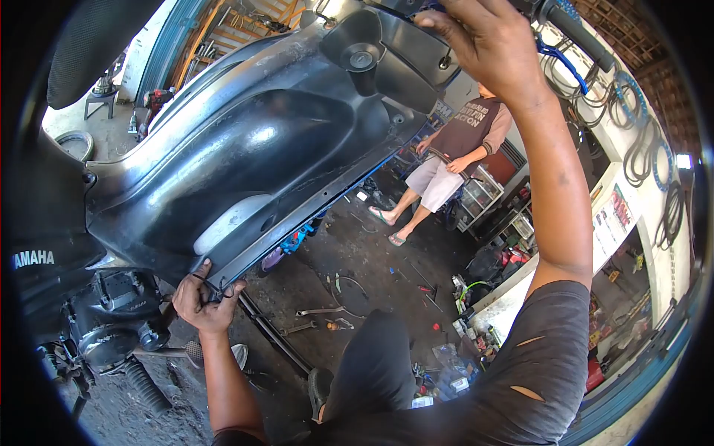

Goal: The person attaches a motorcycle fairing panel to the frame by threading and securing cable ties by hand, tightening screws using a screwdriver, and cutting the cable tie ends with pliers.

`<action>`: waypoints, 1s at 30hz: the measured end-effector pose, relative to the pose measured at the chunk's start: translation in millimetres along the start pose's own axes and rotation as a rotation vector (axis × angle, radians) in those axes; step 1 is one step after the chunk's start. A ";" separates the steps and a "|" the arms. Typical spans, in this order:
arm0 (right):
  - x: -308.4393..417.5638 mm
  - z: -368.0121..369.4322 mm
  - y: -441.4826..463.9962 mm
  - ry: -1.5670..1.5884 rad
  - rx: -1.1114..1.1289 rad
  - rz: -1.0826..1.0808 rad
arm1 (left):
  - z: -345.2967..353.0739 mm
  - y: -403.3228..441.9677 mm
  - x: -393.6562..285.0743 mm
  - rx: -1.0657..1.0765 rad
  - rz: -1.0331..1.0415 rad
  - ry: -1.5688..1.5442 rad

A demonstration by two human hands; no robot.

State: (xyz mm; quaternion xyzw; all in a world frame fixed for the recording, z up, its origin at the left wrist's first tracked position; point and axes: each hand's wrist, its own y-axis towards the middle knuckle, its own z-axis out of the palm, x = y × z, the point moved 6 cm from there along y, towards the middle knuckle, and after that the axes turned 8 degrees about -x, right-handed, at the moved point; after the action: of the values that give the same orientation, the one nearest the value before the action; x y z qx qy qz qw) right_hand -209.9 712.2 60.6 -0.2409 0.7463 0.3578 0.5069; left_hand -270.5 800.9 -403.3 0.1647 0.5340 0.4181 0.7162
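A large black plastic motorcycle panel [260,134] stretches diagonally across the upper left, with a round keyhole recess near its top. At its lower corner, my left hand [207,299] pinches the panel's edge, and a small black piece shows between the fingers. My right hand [491,44] is raised at the panel's top end beside the handlebar grip [580,37]; its thumb lies on the upper edge, and some fingertips are cut off by the frame. Below the panel sits the engine [119,312].
A person [465,134] in a brown shirt and pale shorts stands beyond the panel. Wrenches [321,311] and other tools lie on the dark floor [372,260]. Cables [639,119] hang on the right wall. Bags and small parts [454,368] are near my knee.
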 end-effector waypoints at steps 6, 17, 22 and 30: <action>0.1 -8.1 12.5 0.414 0.175 0.187 | -0.4 6.6 -8.5 -0.014 0.047 0.018; -4.2 14.6 12.7 0.297 0.210 0.196 | -0.9 8.7 -7.6 0.043 0.032 0.010; -10.1 15.1 14.6 0.358 0.233 0.135 | -1.0 11.1 -10.4 0.038 0.054 0.001; 0.1 8.3 17.9 0.073 0.093 0.201 | -1.9 15.1 -12.4 0.004 0.089 -0.061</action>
State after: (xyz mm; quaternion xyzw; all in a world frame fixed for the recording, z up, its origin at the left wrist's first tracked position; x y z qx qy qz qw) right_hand -218.0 730.0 63.7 -0.1541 0.8004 0.3627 0.4518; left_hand -279.6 799.9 -386.0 0.2024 0.5049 0.4431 0.7126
